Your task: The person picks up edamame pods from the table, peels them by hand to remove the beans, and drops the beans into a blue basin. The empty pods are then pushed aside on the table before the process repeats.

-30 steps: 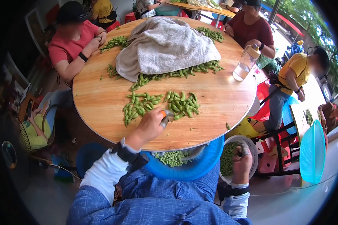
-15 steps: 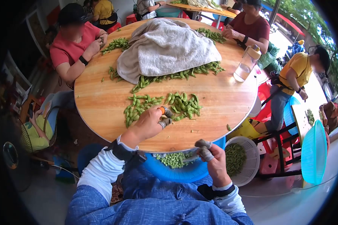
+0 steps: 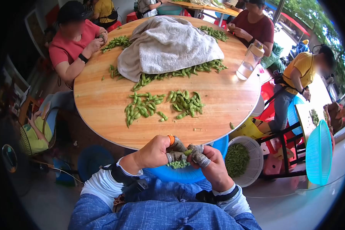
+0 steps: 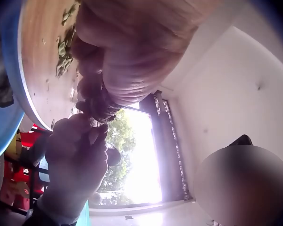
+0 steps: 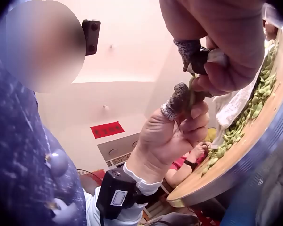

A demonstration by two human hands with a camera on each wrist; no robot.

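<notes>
Over the blue basin (image 3: 157,174), my left hand (image 3: 151,154) and right hand (image 3: 216,170) meet fingertip to fingertip. A green soybean pod (image 3: 188,152) is pinched between them, mostly hidden by grey coverings on thumbs and forefingers. In the right wrist view the pod (image 5: 192,92) stands upright, its lower part in the left hand (image 5: 165,136) and its upper end at the right hand's (image 5: 221,42) fingertips. An orange band circles a left finger. Green shelled beans (image 3: 178,165) lie in the basin below. Two small heaps of pods, left (image 3: 140,109) and right (image 3: 186,102), lie on the table.
The round wooden table (image 3: 103,103) bears a grey towel (image 3: 176,46) over a larger pod pile, and a water bottle (image 3: 250,61) at the right. A white basket (image 3: 255,168) of green pods (image 3: 237,161) stands right of the basin. Other people sit around the table.
My left hand has drawn back from the pod heaps to the table's front edge, bringing a pod. The right hand has come from the white basket to meet it over the basin.
</notes>
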